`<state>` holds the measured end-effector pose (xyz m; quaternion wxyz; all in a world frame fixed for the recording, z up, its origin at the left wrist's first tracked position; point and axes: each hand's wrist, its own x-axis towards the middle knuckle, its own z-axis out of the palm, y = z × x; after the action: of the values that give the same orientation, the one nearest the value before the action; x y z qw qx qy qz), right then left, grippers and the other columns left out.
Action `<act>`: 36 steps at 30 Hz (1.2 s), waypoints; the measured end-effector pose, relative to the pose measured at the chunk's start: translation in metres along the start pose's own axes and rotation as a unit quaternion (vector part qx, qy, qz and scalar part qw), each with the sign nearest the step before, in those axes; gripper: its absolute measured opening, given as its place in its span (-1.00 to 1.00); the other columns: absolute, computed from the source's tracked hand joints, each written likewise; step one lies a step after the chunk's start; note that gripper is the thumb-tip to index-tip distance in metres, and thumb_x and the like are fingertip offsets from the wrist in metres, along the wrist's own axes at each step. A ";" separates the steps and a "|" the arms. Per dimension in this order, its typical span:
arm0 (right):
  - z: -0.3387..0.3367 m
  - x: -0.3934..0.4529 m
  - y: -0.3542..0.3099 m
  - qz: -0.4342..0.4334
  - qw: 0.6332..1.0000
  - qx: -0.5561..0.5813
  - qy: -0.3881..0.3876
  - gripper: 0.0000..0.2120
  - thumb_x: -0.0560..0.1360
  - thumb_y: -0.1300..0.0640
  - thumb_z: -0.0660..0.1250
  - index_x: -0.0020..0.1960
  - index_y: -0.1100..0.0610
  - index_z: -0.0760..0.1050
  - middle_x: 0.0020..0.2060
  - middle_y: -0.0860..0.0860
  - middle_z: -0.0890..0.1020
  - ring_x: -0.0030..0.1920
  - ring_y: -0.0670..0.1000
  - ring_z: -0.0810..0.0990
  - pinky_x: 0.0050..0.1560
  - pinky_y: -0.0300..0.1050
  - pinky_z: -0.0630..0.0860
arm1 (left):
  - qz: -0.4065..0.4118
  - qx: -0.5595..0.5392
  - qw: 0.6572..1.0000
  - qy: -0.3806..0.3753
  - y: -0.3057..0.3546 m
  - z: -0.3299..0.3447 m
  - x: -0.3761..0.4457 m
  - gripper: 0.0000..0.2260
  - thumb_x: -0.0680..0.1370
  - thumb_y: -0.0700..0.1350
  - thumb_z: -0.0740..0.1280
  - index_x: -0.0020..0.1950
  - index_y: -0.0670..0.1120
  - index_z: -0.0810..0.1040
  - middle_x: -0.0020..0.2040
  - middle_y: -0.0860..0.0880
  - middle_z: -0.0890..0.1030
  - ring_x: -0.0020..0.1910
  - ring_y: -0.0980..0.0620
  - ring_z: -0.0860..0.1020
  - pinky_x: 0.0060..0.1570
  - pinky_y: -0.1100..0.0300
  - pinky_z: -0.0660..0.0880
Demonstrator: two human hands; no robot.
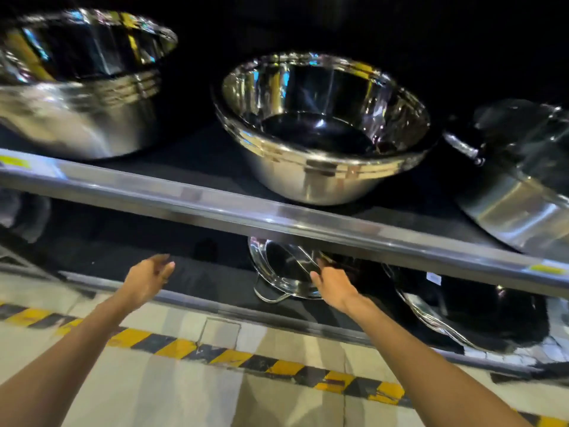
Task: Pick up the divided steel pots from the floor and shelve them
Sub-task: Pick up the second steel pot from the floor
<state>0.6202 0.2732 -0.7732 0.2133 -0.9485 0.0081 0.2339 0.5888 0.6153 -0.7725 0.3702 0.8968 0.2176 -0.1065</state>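
Observation:
A divided steel pot (283, 272) with a wire handle sits on the low dark shelf (197, 272), partly hidden under the upper shelf's steel rail. My right hand (332, 283) rests on the pot's near rim and divider, fingers curled around it. My left hand (147, 277) hovers open over the bare shelf to the left, holding nothing. Another stack of shallow steel pots (455, 315) lies on the same shelf to the right.
On the upper shelf stand two stacks of large steel bowls (323, 127) (77, 81) and a steel stockpot (523, 174) at the right. Its steel rail (277, 214) crosses the view. A yellow-black striped line (234, 357) runs along the pale floor.

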 end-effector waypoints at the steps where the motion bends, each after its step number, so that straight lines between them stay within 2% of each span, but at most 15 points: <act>1: -0.006 -0.007 -0.029 -0.027 1.000 -0.007 -0.012 -0.62 0.63 0.08 0.05 0.32 0.29 0.36 0.09 0.32 0.61 0.14 0.26 0.56 0.08 -0.03 0.45 | -0.011 0.010 1.000 0.019 -0.005 -0.026 -0.017 -0.65 0.57 -0.19 0.24 0.31 -0.33 0.41 0.19 -0.34 0.56 0.17 -0.27 0.55 0.20 -0.02 0.43; 3: -0.017 -0.026 -0.091 -0.083 0.996 -0.017 -0.030 -0.61 0.62 0.08 0.04 0.37 0.23 0.31 0.25 0.25 0.53 0.29 0.22 0.46 0.29 0.00 0.36 | -0.031 0.026 0.998 0.054 -0.016 -0.082 -0.053 -0.68 0.56 -0.22 0.24 0.28 -0.34 0.44 0.20 -0.36 0.56 0.20 -0.29 0.53 0.23 -0.08 0.39; 5: -0.026 -0.050 -0.151 -0.130 0.990 -0.024 -0.058 -0.61 0.62 0.08 0.03 0.40 0.19 0.29 0.36 0.17 0.43 0.38 0.16 0.37 0.39 -0.01 0.26 | -0.052 0.042 0.994 0.085 -0.029 -0.135 -0.095 -0.69 0.57 -0.21 0.23 0.26 -0.33 0.46 0.17 -0.36 0.57 0.15 -0.30 0.55 0.17 -0.08 0.42; 8: -0.040 -0.095 -0.235 -0.203 0.973 -0.044 -0.101 -0.61 0.63 0.11 0.02 0.40 0.21 0.29 0.38 0.18 0.41 0.38 0.16 0.37 0.41 0.03 0.29 | -0.079 0.044 0.986 0.144 -0.043 -0.212 -0.166 -0.72 0.56 -0.20 0.24 0.20 -0.32 0.50 0.16 -0.34 0.59 0.12 -0.30 0.57 0.13 -0.06 0.44; 11: -0.057 -0.145 -0.314 -0.276 0.949 -0.080 -0.127 -0.62 0.63 0.14 0.01 0.38 0.26 0.31 0.35 0.21 0.43 0.36 0.17 0.38 0.37 0.06 0.32 | -0.141 0.032 0.972 0.185 -0.056 -0.280 -0.240 -0.69 0.57 -0.17 0.23 0.24 -0.31 0.49 0.18 -0.34 0.58 0.15 -0.30 0.55 0.17 -0.06 0.43; 16: -0.078 -0.228 -0.413 -0.377 0.906 -0.132 -0.141 -0.66 0.62 0.19 0.03 0.30 0.32 0.37 0.29 0.26 0.48 0.32 0.21 0.42 0.33 0.06 0.32 | -0.222 0.018 0.942 0.250 -0.072 -0.358 -0.358 -0.71 0.57 -0.17 0.23 0.21 -0.31 0.51 0.15 -0.36 0.58 0.12 -0.32 0.55 0.14 -0.07 0.44; 18: -0.081 -0.258 -0.438 -0.408 0.888 -0.153 -0.147 -0.68 0.61 0.21 0.04 0.27 0.33 0.39 0.25 0.27 0.51 0.29 0.22 0.45 0.29 0.07 0.38 | -0.226 0.034 0.937 0.263 -0.075 -0.375 -0.403 -0.75 0.58 -0.18 0.21 0.11 -0.32 0.55 0.07 -0.39 0.61 0.08 -0.35 0.56 0.06 -0.08 0.46; 20: -0.083 -0.288 -0.456 -0.435 0.870 -0.168 -0.160 -0.70 0.60 0.26 0.05 0.24 0.34 0.42 0.22 0.28 0.53 0.26 0.25 0.47 0.25 0.09 0.42 | -0.245 0.046 0.928 0.276 -0.077 -0.385 -0.446 -0.76 0.57 -0.19 0.21 0.12 -0.29 0.55 0.05 -0.39 0.61 0.03 -0.37 0.56 0.01 -0.09 0.47; 25: -0.073 -0.365 -0.495 -0.476 0.833 -0.194 -0.203 -0.75 0.59 0.23 0.03 -0.03 0.31 0.45 -0.01 0.27 0.55 0.13 0.27 0.51 0.08 0.08 0.44 | -0.293 0.051 0.912 0.282 -0.088 -0.393 -0.555 -0.70 0.57 -0.14 0.20 0.25 -0.25 0.47 0.20 -0.35 0.53 0.13 -0.34 0.51 0.13 -0.13 0.46; 28: -0.054 -0.410 -0.522 -0.514 0.806 -0.200 -0.214 -0.69 0.60 0.19 0.04 0.17 0.30 0.47 0.18 0.27 0.54 0.24 0.26 0.47 0.22 0.11 0.42 | -0.339 0.052 0.890 0.302 -0.097 -0.397 -0.614 -0.68 0.59 -0.11 0.17 0.22 -0.29 0.46 0.20 -0.34 0.53 0.14 -0.34 0.51 0.15 -0.15 0.45; 30: -0.036 -0.440 -0.538 -0.538 0.788 -0.207 -0.216 -0.67 0.61 0.16 0.06 0.28 0.26 0.42 0.27 0.25 0.50 0.30 0.23 0.43 0.29 0.09 0.38 | -0.371 0.053 0.877 0.302 -0.107 -0.400 -0.647 -0.67 0.59 -0.11 0.16 0.27 -0.28 0.43 0.27 -0.31 0.49 0.21 -0.33 0.47 0.22 -0.13 0.41; 36: 0.021 -0.510 -0.568 -0.569 0.757 -0.228 -0.227 -0.66 0.60 0.16 0.08 0.30 0.27 0.40 0.31 0.24 0.45 0.36 0.21 0.35 0.38 0.06 0.30 | -0.410 0.052 0.867 0.279 -0.150 -0.404 -0.713 -0.61 0.61 -0.11 0.12 0.39 -0.26 0.32 0.43 -0.25 0.34 0.39 -0.23 0.33 0.37 -0.07 0.31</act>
<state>0.2228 0.7551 -0.3339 0.0802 -0.7179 -0.6357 0.2723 -0.0988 0.7746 -0.3300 0.1698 0.7369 0.6543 -0.0053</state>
